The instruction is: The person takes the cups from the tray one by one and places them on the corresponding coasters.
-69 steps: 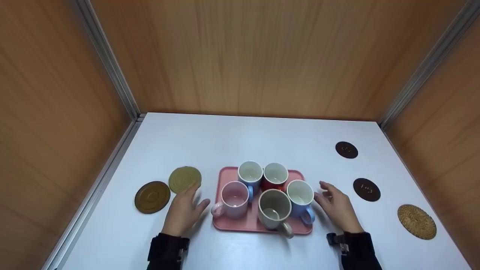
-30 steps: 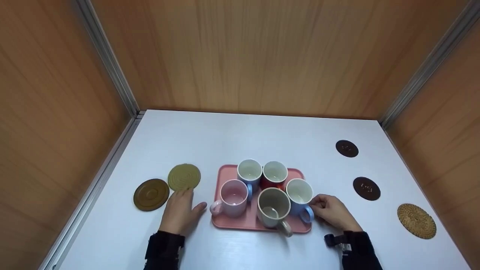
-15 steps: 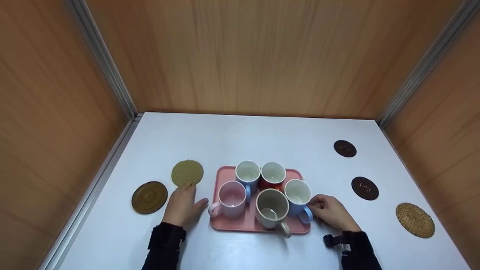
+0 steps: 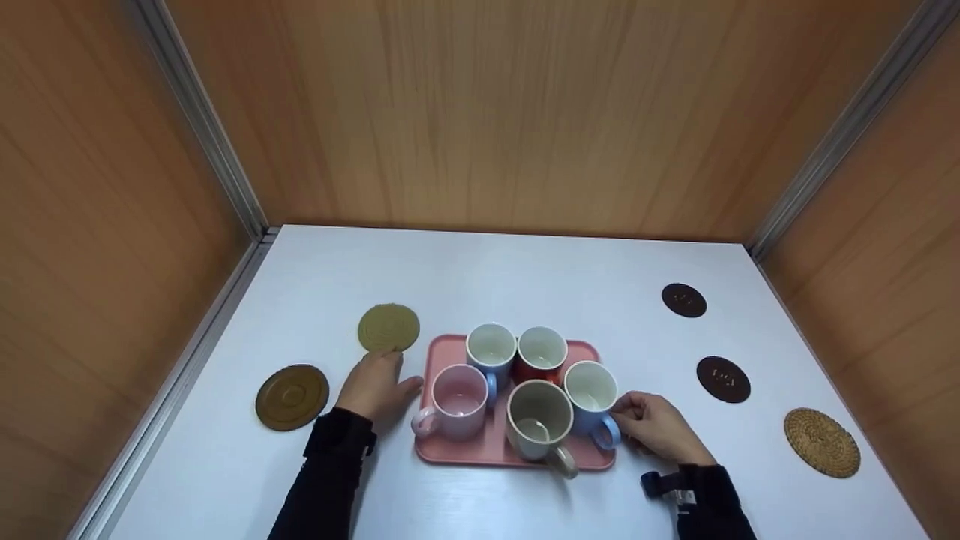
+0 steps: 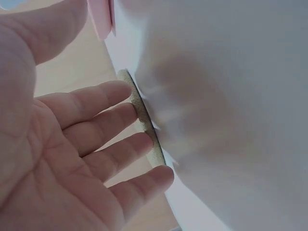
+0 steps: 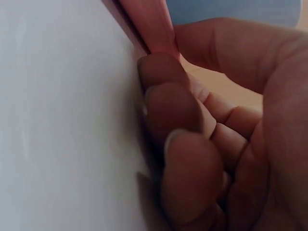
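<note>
My left hand [image 4: 373, 386] reaches forward, its straight fingertips against the near edge of a round olive-green coaster [image 4: 388, 327]. In the left wrist view the fingers [image 5: 120, 154] touch the coaster's rim [image 5: 140, 113]. To the right, my right hand [image 4: 661, 429] pinches the right edge of a pink tray [image 4: 487, 450]; the right wrist view shows thumb and curled fingers at the tray's edge [image 6: 153, 24]. On the tray stand a pink mug [image 4: 459, 401], a beige mug [image 4: 529, 431], a red mug [image 4: 541, 349] and two blue mugs, one [image 4: 591, 394] near my right hand.
A brown coaster [image 4: 292, 397] lies at the left. Two dark coasters [image 4: 684, 300] and a woven coaster [image 4: 822, 442] are on the right of the white table [image 4: 480, 277]. Wooden panels [image 4: 480, 112] enclose the back and sides.
My left hand has pushed the green coaster farther back and to the right, away from the brown one. My right hand has come to the tray's edge and taken hold; the tray stays put.
</note>
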`<state>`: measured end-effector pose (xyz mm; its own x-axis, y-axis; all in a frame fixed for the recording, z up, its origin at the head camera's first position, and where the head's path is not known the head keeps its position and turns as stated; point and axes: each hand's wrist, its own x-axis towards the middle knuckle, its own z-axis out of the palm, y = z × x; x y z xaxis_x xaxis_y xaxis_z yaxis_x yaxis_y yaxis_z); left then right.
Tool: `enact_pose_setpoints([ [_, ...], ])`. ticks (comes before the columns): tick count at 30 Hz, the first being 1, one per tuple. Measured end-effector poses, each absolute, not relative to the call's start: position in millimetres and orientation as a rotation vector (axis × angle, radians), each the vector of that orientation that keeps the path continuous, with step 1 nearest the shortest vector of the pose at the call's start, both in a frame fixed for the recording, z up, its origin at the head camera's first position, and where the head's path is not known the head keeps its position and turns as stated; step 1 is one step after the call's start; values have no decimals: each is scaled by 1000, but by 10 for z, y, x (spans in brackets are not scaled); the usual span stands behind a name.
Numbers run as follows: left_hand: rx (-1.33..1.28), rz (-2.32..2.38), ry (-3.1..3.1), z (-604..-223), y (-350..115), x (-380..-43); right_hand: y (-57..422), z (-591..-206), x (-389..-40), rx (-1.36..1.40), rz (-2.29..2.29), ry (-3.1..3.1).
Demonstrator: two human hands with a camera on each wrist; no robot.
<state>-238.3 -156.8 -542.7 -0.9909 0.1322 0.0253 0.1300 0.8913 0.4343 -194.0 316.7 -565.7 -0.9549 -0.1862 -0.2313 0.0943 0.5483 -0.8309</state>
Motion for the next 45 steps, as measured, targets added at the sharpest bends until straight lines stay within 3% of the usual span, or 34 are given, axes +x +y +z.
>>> enact_pose_setpoints([
  [13, 288, 728, 2943, -5390, -1654, -2759, 3174, -5675, -1959, -82, -1348, 2511],
  [45, 307, 744, 2946, -5389, -1473, -2965, 3164, -5662, -1933, -93, -1345, 2520],
])
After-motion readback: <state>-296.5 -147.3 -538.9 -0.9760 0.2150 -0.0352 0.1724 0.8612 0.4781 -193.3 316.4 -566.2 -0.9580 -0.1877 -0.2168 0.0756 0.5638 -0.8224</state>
